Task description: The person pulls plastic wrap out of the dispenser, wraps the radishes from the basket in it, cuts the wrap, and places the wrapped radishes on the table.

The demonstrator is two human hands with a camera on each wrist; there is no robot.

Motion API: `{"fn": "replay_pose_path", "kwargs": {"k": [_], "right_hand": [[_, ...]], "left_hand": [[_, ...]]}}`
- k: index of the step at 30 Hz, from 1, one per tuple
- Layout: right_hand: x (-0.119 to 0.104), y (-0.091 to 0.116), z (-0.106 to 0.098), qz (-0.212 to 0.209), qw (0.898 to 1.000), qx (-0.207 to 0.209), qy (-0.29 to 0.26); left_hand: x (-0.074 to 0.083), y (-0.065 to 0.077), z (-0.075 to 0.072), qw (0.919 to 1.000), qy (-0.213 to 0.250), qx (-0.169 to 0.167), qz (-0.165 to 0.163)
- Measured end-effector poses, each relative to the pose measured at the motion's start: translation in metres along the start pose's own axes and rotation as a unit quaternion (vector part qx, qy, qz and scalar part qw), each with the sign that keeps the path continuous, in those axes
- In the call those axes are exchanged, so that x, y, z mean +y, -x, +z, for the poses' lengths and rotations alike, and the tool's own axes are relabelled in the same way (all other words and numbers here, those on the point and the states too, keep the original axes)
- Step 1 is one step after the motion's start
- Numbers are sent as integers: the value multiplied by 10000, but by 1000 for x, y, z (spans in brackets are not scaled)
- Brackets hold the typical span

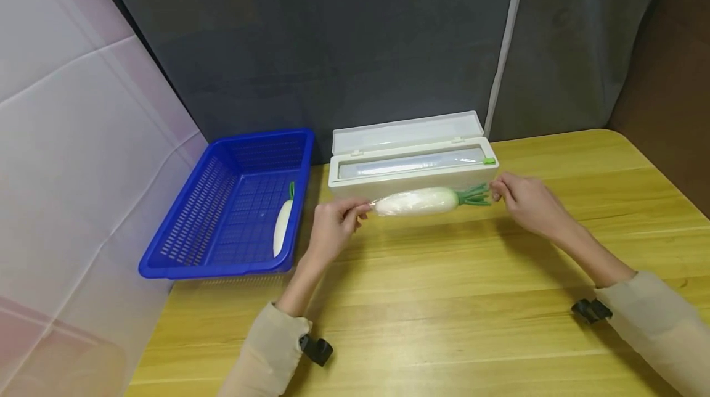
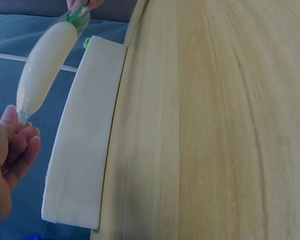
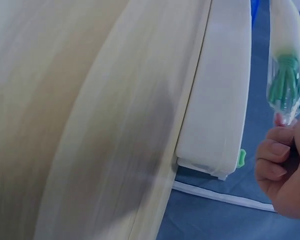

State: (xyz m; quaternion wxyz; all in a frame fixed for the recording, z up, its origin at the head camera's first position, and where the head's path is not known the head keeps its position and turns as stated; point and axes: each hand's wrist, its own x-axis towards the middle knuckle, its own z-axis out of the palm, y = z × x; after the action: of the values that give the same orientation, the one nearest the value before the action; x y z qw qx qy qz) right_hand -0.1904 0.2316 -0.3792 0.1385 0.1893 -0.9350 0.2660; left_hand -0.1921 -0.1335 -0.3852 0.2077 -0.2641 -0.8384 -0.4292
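Observation:
A white radish [image 1: 418, 201] with green stems, wrapped in clear plastic film, hangs level above the table between both hands. My left hand [image 1: 333, 227] pinches the twisted film at the radish's tapered end. At the stem end, my right hand [image 1: 529, 203] pinches the film's other end, which shows gathered past the green stems [image 3: 285, 82] in the right wrist view. Just behind the radish stands a white cling film dispenser [image 1: 413, 166], its lid raised and a film roll inside. The left wrist view also shows the wrapped radish [image 2: 45, 65] with film drawn tight at the fingertips.
To the left, a blue plastic basket [image 1: 222, 270] holds another white radish [image 1: 282, 229] against its right wall. A green slider [image 1: 489, 161] sits on the dispenser's right end. The wooden table [image 1: 444, 311] meets a dark grey curtain [image 1: 333, 45] behind.

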Motion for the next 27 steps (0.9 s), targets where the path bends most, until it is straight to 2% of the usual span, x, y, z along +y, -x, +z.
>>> {"fn": "replay_pose_path", "kwargs": {"k": [5,9,16,19,21,22,26,27], "right_hand": [[3,-1,-2,312,9986,-218,-371],[5,-1,-5,620,9942,-348,-806],[2,-2,-6,920,9816,-304,-1645],[1,-2,-7,917,9789,-187,-1816],[0,-2,-8,864,9776,-98,-1917],[0,-2,-8,815,9771,-35,-1964],[-1,-3,-9,567,9766,258,-2059],[-2,-3,-9,513,9768,335,-2054]], "left_hand": [[1,0,1,9996,-185,24,195],[2,1,1,9996,-212,1,167],[0,2,2,9999,-10,-140,-78],[0,2,2,9980,351,-315,-412],[1,2,3,9891,1102,-561,-800],[2,2,3,9804,1545,-700,-1000],[7,2,3,9288,3114,-1118,-1667],[7,2,3,9212,3262,-1224,-1730]]}}
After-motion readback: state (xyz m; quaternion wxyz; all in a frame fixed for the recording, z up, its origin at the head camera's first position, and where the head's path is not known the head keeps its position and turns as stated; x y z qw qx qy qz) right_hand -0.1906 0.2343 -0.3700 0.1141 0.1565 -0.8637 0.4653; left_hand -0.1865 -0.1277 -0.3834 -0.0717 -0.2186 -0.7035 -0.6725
